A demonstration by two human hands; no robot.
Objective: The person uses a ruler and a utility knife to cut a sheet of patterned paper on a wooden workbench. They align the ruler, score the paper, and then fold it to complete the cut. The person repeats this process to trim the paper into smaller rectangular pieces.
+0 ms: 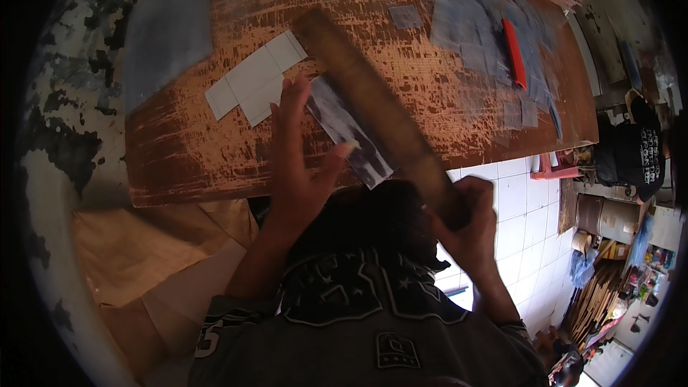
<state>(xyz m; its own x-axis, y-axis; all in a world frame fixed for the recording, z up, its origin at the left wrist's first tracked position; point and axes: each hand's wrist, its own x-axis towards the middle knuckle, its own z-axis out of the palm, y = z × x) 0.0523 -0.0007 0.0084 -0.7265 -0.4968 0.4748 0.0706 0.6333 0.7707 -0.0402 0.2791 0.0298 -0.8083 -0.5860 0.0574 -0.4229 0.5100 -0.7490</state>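
Note:
My right hand [469, 211] is closed around the near end of a long brown wooden bar [380, 100]. The bar lies slantwise over the worn table and looks slightly blurred. My left hand [301, 150] is open, with fingers stretched forward and the thumb spread to the right. Its fingertips and thumb meet the edge of a glossy strip [350, 132], dark with pale reflections, which lies along the bar's left side. What the strip is made of I cannot tell. Just beyond my left fingertips are pale rectangular pieces [258, 75], lying flat with thin lines between them.
The scratched brown table [186, 143] carries a large grey sheet [168, 36] at left. Several thin greyish sheets [466, 29] pile up at right, with a red bar-shaped object [514, 54] on them. Brown sheeting [165, 247] hangs below left. A person in dark clothing [634, 147] is at far right.

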